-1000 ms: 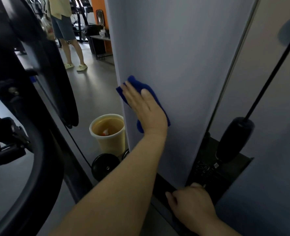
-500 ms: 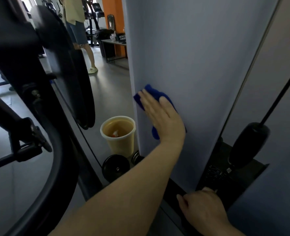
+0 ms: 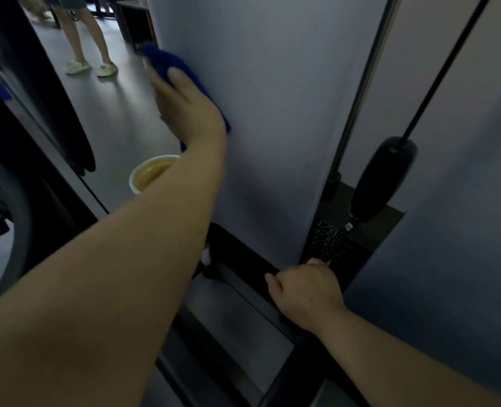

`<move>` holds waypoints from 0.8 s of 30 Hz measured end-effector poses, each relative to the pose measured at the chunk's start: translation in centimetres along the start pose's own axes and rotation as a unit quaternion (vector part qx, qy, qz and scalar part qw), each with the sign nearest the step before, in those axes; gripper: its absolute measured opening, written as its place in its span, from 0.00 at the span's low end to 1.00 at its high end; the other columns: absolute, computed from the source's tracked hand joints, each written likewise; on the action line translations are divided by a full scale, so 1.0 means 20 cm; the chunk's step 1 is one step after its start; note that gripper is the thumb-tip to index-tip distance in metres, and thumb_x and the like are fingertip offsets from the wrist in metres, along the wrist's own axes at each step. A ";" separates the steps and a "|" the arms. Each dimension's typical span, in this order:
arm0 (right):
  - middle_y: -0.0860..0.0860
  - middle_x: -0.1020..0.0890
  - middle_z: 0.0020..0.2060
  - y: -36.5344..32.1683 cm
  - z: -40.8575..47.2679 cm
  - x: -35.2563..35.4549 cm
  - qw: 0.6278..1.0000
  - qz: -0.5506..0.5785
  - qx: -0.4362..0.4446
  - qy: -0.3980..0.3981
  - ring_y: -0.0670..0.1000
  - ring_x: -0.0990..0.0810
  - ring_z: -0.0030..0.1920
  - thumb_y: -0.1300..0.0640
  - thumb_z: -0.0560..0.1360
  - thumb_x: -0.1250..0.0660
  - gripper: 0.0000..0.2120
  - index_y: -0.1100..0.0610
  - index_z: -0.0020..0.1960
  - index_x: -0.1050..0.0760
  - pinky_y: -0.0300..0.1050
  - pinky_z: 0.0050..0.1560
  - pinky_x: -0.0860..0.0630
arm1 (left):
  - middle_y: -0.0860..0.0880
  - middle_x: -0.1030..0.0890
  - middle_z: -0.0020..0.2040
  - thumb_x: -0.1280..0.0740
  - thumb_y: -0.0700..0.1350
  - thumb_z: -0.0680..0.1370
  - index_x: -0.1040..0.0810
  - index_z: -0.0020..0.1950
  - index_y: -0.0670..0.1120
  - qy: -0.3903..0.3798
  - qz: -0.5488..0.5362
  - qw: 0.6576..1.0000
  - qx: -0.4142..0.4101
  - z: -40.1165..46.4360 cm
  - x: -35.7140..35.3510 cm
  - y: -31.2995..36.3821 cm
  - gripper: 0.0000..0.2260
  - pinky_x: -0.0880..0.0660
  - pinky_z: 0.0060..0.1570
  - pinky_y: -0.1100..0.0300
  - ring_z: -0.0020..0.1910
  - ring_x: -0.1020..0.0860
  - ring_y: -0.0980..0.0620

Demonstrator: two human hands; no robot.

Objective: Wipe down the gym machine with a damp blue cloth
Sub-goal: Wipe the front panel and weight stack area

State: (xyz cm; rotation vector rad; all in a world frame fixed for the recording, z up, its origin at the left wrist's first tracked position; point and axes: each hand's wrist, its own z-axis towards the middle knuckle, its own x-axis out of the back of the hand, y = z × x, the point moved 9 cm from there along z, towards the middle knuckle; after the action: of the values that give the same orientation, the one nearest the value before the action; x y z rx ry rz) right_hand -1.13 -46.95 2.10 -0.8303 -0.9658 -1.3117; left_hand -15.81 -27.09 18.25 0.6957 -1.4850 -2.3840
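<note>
- A person's left hand (image 3: 189,108) lies flat, fingers straight, and presses a blue cloth (image 3: 167,61) against the tall grey panel (image 3: 272,113) of a gym machine. The cloth shows beyond the fingertips and along the far edge of the palm, with a small corner below the wrist.
- The cloth sits close to the panel's left edge, well above the right hand.
- The right hand (image 3: 308,292) is low on the machine, fingers curled over the edge of a black frame bar (image 3: 243,259) at the foot of the panel. It looks like a bracing grip rather than part of the wiping.
- Just beyond the right hand's knuckles is a black weight stack (image 3: 331,245) with markings too small to read. Above it hangs a black cylindrical stopper (image 3: 383,177) on a thin cable (image 3: 437,80).
- Below the left forearm, on the floor, stands a pale bucket (image 3: 146,174), half hidden by the arm.
- Far beyond the left hand, another person's legs and pale shoes (image 3: 90,67) stand on the grey floor (image 3: 111,118).
- Judgement: the step in hand is wiping the panel's flat face, working near its left edge.
- The next move likely calls for a steady sweep across or down the panel with the palm kept flat, so the cloth does not bunch or slip off the edge.
</note>
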 end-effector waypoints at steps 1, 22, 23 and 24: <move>0.46 0.33 0.14 0.01 0.00 0.00 1.000 0.000 -0.002 0.009 0.48 0.36 0.15 0.46 0.75 0.44 0.28 0.50 0.16 0.35 0.36 0.29 0.33 | 0.46 0.31 0.73 0.53 0.57 0.80 0.40 0.78 0.45 0.015 -0.012 0.999 0.045 0.04 0.02 -0.04 0.29 0.37 0.73 0.47 0.71 0.31 0.47; 0.52 0.17 0.40 -0.02 0.00 -0.01 0.991 0.053 0.011 -0.126 0.54 0.20 0.42 0.44 0.84 0.53 0.28 0.55 0.42 0.19 0.43 0.50 0.34 | 0.45 0.38 0.77 0.53 0.53 0.83 0.44 0.79 0.45 -0.006 0.003 0.999 0.041 0.02 0.02 -0.08 0.26 0.42 0.75 0.46 0.75 0.37 0.47; 0.52 0.17 0.40 -0.02 0.01 0.00 0.990 0.052 0.006 -0.130 0.54 0.20 0.42 0.44 0.84 0.52 0.27 0.55 0.42 0.19 0.43 0.49 0.35 | 0.45 0.37 0.77 0.53 0.54 0.82 0.43 0.79 0.45 0.007 0.008 0.997 0.072 -0.02 0.04 -0.11 0.26 0.41 0.74 0.46 0.74 0.37 0.46; 0.52 0.17 0.36 -0.02 0.01 0.00 0.991 0.034 0.007 -0.126 0.54 0.20 0.39 0.44 0.83 0.49 0.26 0.54 0.39 0.20 0.42 0.46 0.35 | 0.44 0.38 0.77 0.53 0.53 0.82 0.44 0.79 0.44 0.010 0.037 0.997 0.069 -0.10 0.04 -0.08 0.26 0.43 0.75 0.46 0.75 0.38 0.46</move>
State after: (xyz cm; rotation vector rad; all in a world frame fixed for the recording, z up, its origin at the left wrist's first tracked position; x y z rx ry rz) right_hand -1.53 -46.84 2.15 -1.0267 -1.1321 -1.1577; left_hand -15.32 -28.27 15.87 0.6807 -1.6502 -2.2294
